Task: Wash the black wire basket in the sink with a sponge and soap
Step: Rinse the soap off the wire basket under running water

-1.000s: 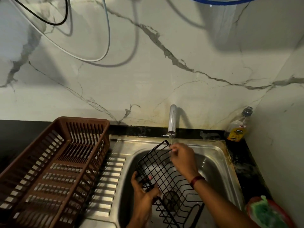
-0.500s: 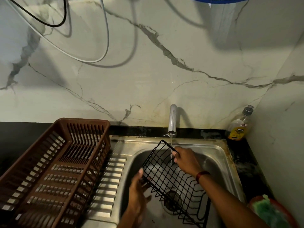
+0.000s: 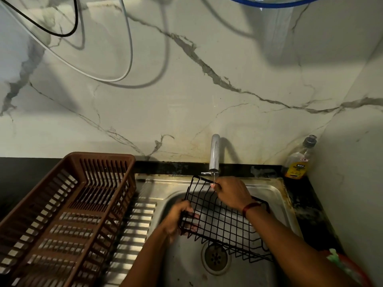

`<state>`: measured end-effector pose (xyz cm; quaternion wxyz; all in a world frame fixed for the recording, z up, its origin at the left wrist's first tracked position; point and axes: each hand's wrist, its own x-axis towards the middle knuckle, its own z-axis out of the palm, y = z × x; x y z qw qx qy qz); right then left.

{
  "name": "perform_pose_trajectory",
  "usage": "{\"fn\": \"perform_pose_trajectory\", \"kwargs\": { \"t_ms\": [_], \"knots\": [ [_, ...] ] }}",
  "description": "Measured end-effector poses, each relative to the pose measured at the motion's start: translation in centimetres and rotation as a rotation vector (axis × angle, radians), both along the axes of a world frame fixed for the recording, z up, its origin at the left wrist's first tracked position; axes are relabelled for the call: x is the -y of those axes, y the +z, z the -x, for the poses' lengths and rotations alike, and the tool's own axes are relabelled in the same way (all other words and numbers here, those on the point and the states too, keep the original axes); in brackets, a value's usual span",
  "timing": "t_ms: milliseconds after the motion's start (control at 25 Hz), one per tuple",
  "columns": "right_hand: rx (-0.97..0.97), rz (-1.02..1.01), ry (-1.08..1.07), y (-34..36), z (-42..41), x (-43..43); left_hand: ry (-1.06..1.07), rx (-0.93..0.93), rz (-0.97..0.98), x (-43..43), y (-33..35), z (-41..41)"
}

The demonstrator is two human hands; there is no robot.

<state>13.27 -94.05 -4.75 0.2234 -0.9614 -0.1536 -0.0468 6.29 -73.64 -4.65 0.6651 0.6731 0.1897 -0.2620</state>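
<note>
The black wire basket (image 3: 221,222) is held tilted over the steel sink (image 3: 277,195), its top corner under the tap (image 3: 214,154). A thin stream of water runs from the tap onto the basket's top rim. My right hand (image 3: 232,192) grips that top rim just below the spout. My left hand (image 3: 178,219) grips the basket's lower left edge, fingers curled through the wires. A green sponge (image 3: 339,264) lies in a red dish at the far right edge, partly hidden by my right arm. A soap bottle (image 3: 298,161) stands in the back right corner.
A brown plastic dish rack (image 3: 68,214) sits on the ribbed steel drainboard (image 3: 134,235) left of the sink. The drain (image 3: 215,257) shows below the basket. A marble wall rises behind, and a side wall closes the right. Cables hang at the upper left.
The basket has been lifted and shifted so its top rim sits higher under the tap. My left hand has gone from lying against the lower edge to curling round it.
</note>
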Motion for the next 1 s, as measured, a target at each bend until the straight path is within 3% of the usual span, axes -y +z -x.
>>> {"fn": "perform_pose_trajectory", "kwargs": {
  "t_ms": [80, 160, 280, 360, 520, 640, 840, 1000],
  "knots": [
    [0.229, -0.018, -0.051, -0.4, 1.0, -1.3, 0.101, -0.013, 0.021, 0.9, -0.3, 0.1],
    [0.28, -0.104, -0.032, -0.2, 1.0, -2.0, 0.128, -0.025, 0.039, 1.6, -0.7, 0.5],
    [-0.022, -0.073, -0.101, 0.7, -0.4, -2.4, 0.139, -0.044, 0.051, 2.5, -1.0, 1.7],
    [-0.173, 0.014, -0.014, 1.2, -1.5, -3.1, 0.131, -0.023, 0.036, 3.2, -1.1, 2.3],
    [-0.416, -0.06, 0.136, 2.3, -2.4, -2.9, 0.15, -0.018, 0.031, 3.9, -0.7, 2.9],
    [-0.426, 0.155, 0.076, 2.6, -2.4, -2.3, 0.164, -0.017, 0.025, 3.7, -0.2, 2.8],
    [-0.565, -0.114, 0.109, 3.6, -2.4, -2.9, 0.135, -0.005, 0.051, 4.1, 0.7, 2.7],
    [-0.458, 0.121, 0.084, 2.9, -3.0, -3.0, 0.143, 0.011, 0.042, 4.4, 0.3, 3.1]
  ]
}}
